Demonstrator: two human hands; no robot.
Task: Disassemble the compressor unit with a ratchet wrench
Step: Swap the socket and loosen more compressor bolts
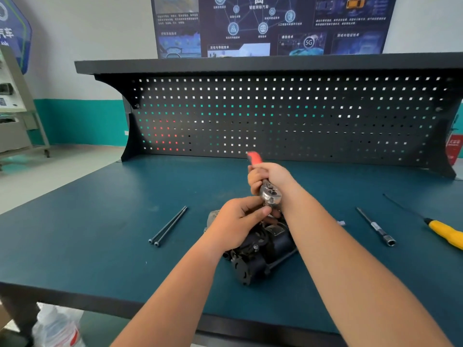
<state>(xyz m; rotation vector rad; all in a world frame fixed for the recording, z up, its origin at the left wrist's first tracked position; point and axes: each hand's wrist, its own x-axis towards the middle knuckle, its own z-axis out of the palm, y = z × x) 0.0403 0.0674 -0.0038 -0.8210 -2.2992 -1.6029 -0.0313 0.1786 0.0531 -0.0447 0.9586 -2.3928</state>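
Note:
The black compressor unit (260,251) lies on the blue-green workbench (100,221), near the front middle. My right hand (270,175) grips the ratchet wrench (269,192) by its red handle, whose tip sticks up above my fist. The wrench's metal head sits over the top of the compressor. My left hand (238,221) curls round the upper part of the compressor, thumb just under the ratchet head. What the socket sits on is hidden by my fingers.
Two long black bolts (167,226) lie side by side left of the compressor. Right of it lie a socket extension bar (375,226), a small white scrap (341,223) and a yellow-handled screwdriver (443,231). A black pegboard (275,116) closes the back.

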